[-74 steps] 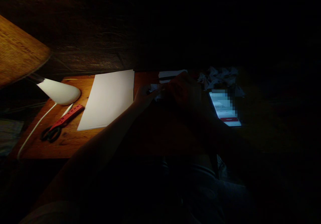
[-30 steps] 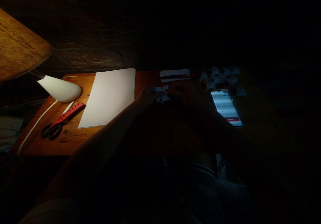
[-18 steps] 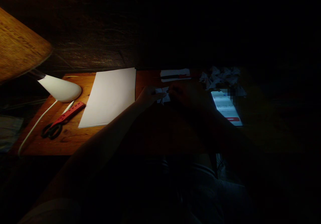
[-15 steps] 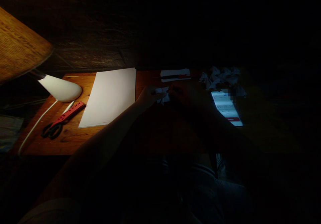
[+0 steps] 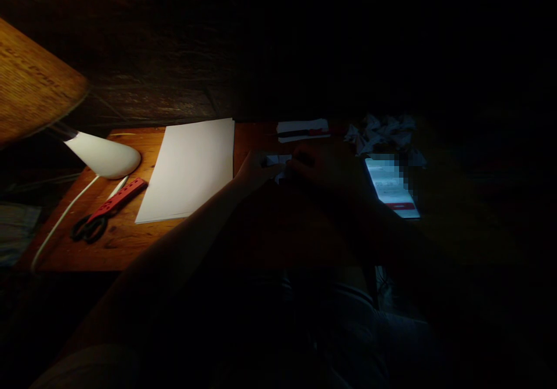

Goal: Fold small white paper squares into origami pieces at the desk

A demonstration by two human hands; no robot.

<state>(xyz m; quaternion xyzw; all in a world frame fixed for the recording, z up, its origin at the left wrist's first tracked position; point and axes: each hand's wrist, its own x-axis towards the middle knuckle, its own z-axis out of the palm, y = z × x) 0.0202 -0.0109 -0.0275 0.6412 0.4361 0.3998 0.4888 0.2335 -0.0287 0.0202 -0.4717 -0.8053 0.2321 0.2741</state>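
Observation:
A small folded piece of white paper (image 5: 279,159) is between my two hands, above the middle of the dark wooden table. My left hand (image 5: 256,167) grips it from the left, with the thumb along its near side. From the right, my right hand (image 5: 303,161) closes on the paper, its fingers bent and mostly in shadow. The hands cover much of the paper, so its exact shape is hard to make out.
A stack of white sheets (image 5: 191,168) lies left of my hands, beside red-handled scissors (image 5: 115,200) and a lamp base (image 5: 107,155). Beyond my hands are paper strips (image 5: 300,126) under a dark tool. Folded paper pieces (image 5: 378,133) and a lit phone (image 5: 391,186) lie to the right.
My right hand has moved in over the paper and now hides more of its right side. The left hand keeps its hold.

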